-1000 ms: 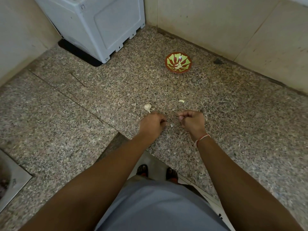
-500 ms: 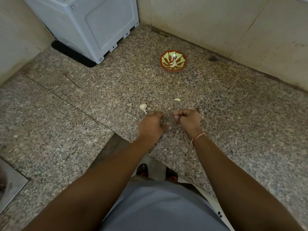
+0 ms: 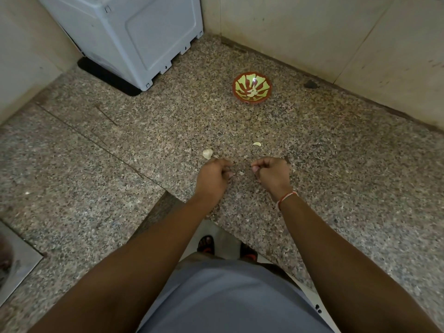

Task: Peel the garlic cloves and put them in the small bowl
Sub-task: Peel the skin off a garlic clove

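Note:
The small red-and-green bowl [image 3: 252, 88] stands on the granite counter [image 3: 336, 176] near the back wall, with a few peeled cloves inside. An unpeeled garlic clove [image 3: 207, 153] lies just beyond my left hand [image 3: 213, 176]. A smaller pale clove [image 3: 257, 144] lies beyond my right hand [image 3: 272, 174]. Both hands hover low over the counter, a short gap apart, with fingers curled and thumbs pressed to fingertips. Each seems to pinch something small that the fingers hide, a clove in the left and a bit of skin in the right. A white scrap of skin [image 3: 241, 173] lies between them.
A grey plastic appliance [image 3: 144, 32] stands at the back left corner. Tiled walls close the back and right. A dark stain [image 3: 310, 84] marks the counter by the wall. A steel sink edge [image 3: 14, 260] shows at lower left. My feet [image 3: 225, 246] show below the counter's edge.
My hands were close together, working at a clove. They have drawn apart, the left toward the left and the right toward the right. The cloves and the bowl have not moved.

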